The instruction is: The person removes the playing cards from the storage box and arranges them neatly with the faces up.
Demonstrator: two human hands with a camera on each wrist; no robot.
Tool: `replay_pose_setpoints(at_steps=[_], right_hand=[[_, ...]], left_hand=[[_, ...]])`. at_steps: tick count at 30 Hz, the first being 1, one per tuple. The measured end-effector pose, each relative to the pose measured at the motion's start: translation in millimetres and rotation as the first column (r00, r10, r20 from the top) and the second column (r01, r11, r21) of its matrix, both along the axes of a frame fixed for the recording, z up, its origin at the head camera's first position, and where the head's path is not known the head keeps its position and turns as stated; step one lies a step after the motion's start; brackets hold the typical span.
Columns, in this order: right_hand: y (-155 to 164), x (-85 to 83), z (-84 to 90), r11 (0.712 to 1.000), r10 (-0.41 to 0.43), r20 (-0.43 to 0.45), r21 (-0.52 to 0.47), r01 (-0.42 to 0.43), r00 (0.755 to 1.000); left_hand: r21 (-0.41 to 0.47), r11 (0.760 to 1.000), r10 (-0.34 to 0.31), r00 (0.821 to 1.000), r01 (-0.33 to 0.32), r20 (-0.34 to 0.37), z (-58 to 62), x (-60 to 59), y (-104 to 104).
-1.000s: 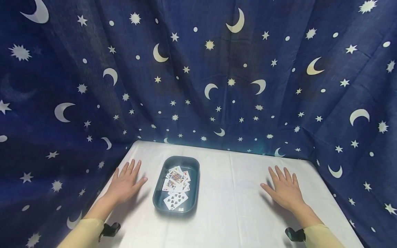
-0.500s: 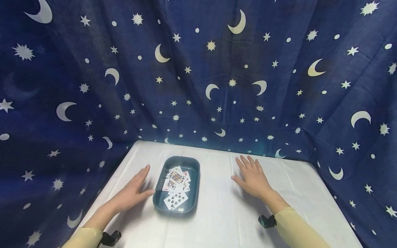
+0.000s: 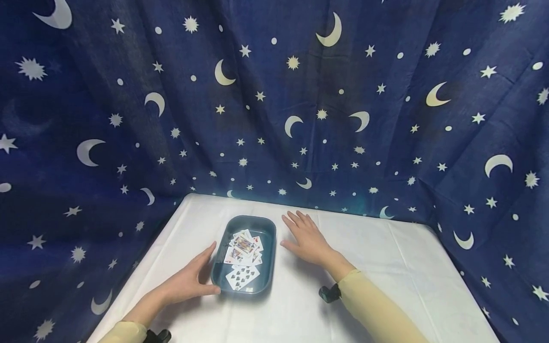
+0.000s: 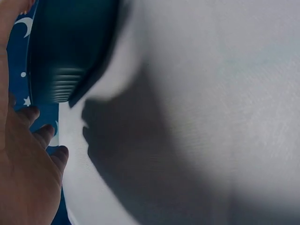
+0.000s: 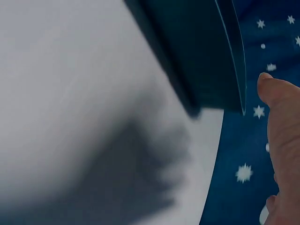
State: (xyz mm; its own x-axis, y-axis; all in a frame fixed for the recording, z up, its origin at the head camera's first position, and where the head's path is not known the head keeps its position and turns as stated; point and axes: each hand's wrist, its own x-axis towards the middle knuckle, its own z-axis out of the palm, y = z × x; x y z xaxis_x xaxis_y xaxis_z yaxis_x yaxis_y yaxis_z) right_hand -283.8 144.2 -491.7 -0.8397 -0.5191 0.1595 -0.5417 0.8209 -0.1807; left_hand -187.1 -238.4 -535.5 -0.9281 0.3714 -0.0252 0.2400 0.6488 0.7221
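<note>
Closely: hands [image 3: 188,281] flanking tray [image 3: 220,267] edges

A staged recording booth: starry curtain [image 3: 274,95] around white table [image 3: 386,267]

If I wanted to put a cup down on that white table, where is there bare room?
The widest bare stretch of the white-clothed table lies right of the right hand, out to the starry blue curtain. A narrower strip runs behind the dark teal plastic tray. It is crowded around the tray, which holds scattered playing cards, with the left hand at its side.
</note>
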Motion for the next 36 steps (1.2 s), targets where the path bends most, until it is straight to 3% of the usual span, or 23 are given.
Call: replay_pose_setpoints(at_steps=[8, 20, 27, 36], right_hand=[[-46, -5.8, 1.0, 0.997, 0.079, 0.055, 0.008, -0.08, 0.995], [-90, -3.9, -7.3, 0.968, 0.172, 0.059, 0.173, -0.18, 0.983], [-107, 3.9, -9.5, 0.921, 0.204, 0.054, 0.328, -0.21, 0.978], [-112, 6.3, -13.5, 0.881, 0.186, 0.085, 0.426, -0.205, 0.979]], left_hand=[[0.016, 1.0, -0.008, 1.0, 0.008, -0.002, -5.6, 0.4, 1], [0.051, 0.999, -0.007, 0.998, 0.004, 0.059, -11.7, 1.4, 3], [0.052, 0.999, 0.011, 0.997, -0.015, 0.078, -16.4, 3.7, 3], [0.056, 0.998, 0.033, 0.995, -0.039, 0.09, -14.5, 4.5, 8]])
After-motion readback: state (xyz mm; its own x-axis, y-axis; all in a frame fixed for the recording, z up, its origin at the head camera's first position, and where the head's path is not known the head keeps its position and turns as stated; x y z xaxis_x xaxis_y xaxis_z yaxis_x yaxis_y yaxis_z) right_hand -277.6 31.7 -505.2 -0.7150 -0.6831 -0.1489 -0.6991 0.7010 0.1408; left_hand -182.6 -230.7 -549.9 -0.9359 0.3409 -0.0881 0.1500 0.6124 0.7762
